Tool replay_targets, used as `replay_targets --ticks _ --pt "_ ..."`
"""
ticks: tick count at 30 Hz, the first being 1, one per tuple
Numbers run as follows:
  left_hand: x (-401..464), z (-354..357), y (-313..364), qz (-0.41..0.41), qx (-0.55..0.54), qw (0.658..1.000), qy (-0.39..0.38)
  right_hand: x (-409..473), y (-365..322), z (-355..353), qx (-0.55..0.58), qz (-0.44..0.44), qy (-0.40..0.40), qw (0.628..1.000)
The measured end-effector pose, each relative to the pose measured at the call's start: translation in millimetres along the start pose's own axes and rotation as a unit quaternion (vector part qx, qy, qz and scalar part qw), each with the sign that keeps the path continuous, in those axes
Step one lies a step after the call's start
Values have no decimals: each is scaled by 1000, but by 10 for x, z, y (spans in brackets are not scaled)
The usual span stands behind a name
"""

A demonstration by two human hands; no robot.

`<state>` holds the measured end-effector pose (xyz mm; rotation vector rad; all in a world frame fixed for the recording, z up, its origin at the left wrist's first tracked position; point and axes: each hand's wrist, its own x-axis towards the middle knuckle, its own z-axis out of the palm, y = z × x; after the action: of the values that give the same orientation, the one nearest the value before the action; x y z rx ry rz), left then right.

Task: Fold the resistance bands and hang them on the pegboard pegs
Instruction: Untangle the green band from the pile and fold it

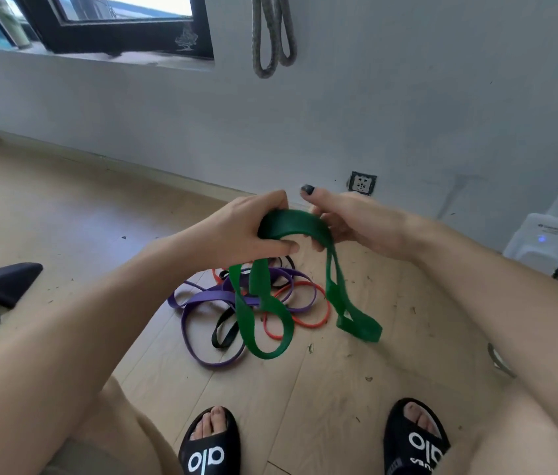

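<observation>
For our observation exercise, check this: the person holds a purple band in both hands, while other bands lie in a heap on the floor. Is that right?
Not quite. The band held by the left hand and right hand is green, not purple, as the head view shows. The rest stands: other bands lie in a heap on the floor.

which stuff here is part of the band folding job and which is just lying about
Part of the job:
green band, held by left hand and right hand
purple band, orange band and black band on the floor
grey band hanging on the wall

Just lying about:
wall socket
white device
dark equipment
</observation>
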<state>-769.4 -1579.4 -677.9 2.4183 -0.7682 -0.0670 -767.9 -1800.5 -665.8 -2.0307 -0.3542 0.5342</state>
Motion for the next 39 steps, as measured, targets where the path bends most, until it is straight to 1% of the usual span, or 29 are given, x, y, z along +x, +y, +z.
replay_targets --ticks 1,4,9,12,15,18,20,23,25,29,32,33,36,39 --pt "7 12 6 4 5 1000 -8 -2 -27 25 7 -22 0 1000" --pt "19 35 -27 -2 7 1000 -25 5 -117 78 -34 -58 14 998" --pt "4 124 -78 -25 -49 997 -53 53 -195 30 1 -75 77 994" --pt "-13 136 -97 -28 -100 993 -50 53 -203 36 8 -79 107 991" --pt "-28 80 -98 -51 -166 984 -38 54 -216 17 43 -78 123 988" --pt "-72 38 -94 -53 -173 983 -45 50 -206 -17 66 -65 124 988" --pt "-103 16 -65 -60 -184 980 -48 47 -187 -32 69 -58 128 988" --pt "-118 -12 -31 -109 -242 963 -48 51 -149 -69 72 -48 145 986" --pt "-112 -10 -29 -126 -272 953 -48 53 -129 -90 73 -46 148 985" --pt "-102 -11 -56 -145 -302 940 -61 54 -115 -99 63 -45 154 985" --pt "-94 -8 -50 -162 -295 938 -86 53 -99 -132 61 -42 158 985" --pt "-86 -12 -37 -165 -291 939 -84 51 -89 -148 59 -40 160 985" --pt "-59 -33 -36 -164 -323 929 -75 49 -57 -186 58 -35 172 983" --pt "-57 -45 -81 -160 -299 937 -77 49 -37 -198 46 -33 180 982"
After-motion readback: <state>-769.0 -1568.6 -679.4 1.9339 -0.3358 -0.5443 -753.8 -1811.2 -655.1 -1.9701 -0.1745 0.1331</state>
